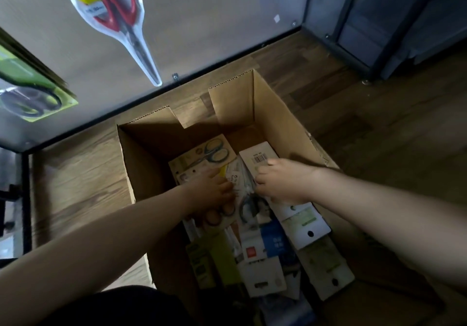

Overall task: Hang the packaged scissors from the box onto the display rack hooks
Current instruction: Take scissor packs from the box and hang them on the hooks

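An open cardboard box (273, 108) stands on the floor, filled with several carded scissor packs. Both my hands reach down into it. My left hand (214, 189) lies on the packs in the middle, fingers bent among them; whether it holds one I cannot tell. My right hand (280, 181) pinches a white card with a barcode (257, 157) at the box's far right. A kraft card with grey-handled scissors (207, 155) lies at the far end. On the rack panel above hang a red-handled scissors pack (118, 15) and a green-backed pack (30, 90).
The pale rack panel (214, 22) ends in a dark bottom rail just beyond the box. Wooden floor (75, 181) surrounds the box. A dark metal shelving unit (379, 27) stands at the upper right. The box flaps stand upright at the far side.
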`<action>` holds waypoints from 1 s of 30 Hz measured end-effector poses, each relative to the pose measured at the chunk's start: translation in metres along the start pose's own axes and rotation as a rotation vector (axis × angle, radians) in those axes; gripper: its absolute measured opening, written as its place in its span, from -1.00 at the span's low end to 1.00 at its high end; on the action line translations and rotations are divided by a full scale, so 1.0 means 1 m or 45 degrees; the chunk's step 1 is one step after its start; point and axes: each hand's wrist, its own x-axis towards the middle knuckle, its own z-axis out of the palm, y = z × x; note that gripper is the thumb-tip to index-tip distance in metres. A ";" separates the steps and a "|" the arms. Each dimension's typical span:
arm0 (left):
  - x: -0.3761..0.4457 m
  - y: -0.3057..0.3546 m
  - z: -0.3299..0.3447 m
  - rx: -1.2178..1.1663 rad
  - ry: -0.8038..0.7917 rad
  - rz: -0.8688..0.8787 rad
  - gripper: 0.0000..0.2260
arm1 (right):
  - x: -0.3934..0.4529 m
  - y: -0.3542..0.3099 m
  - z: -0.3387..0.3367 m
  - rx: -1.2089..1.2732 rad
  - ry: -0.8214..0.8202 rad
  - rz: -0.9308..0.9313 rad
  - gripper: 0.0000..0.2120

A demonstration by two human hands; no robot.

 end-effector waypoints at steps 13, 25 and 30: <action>-0.010 -0.013 0.000 -0.053 0.101 -0.194 -0.54 | -0.003 -0.001 -0.004 0.053 -0.588 0.041 -0.50; -0.029 -0.027 -0.004 -0.469 0.519 -0.878 -0.71 | -0.010 -0.027 0.009 0.246 -0.561 0.325 -0.44; -0.039 -0.020 -0.007 -0.582 0.674 -0.942 -0.71 | 0.001 -0.034 0.012 0.339 -0.632 0.567 -0.48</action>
